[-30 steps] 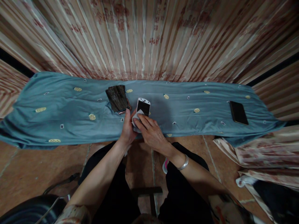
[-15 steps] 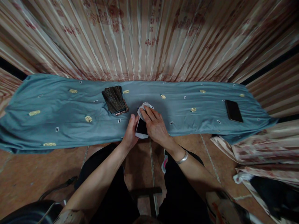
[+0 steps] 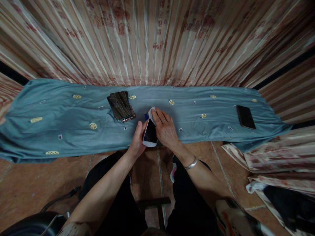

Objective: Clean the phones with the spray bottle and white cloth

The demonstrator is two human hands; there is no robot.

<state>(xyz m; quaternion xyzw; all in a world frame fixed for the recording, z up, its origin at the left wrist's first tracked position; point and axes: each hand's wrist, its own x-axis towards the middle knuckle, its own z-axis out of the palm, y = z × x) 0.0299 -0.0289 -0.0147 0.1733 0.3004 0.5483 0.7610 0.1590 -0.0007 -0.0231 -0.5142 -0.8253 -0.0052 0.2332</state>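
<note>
A white phone with a dark screen lies near the front edge of a blue-grey patterned cloth. My left hand grips the phone's left side. My right hand presses a small white wiping cloth against the phone's far end. A stack of dark phones sits just left of and beyond my hands.
A single black phone lies far right on the cloth. Pleated reddish curtains hang behind. A folded patterned fabric lies at the right. My knees, a tiled floor and a dark stool are below.
The phone has come toward me to the cloth's front edge. My right hand with the wiping cloth has slid from the phone's near end to its far end.
</note>
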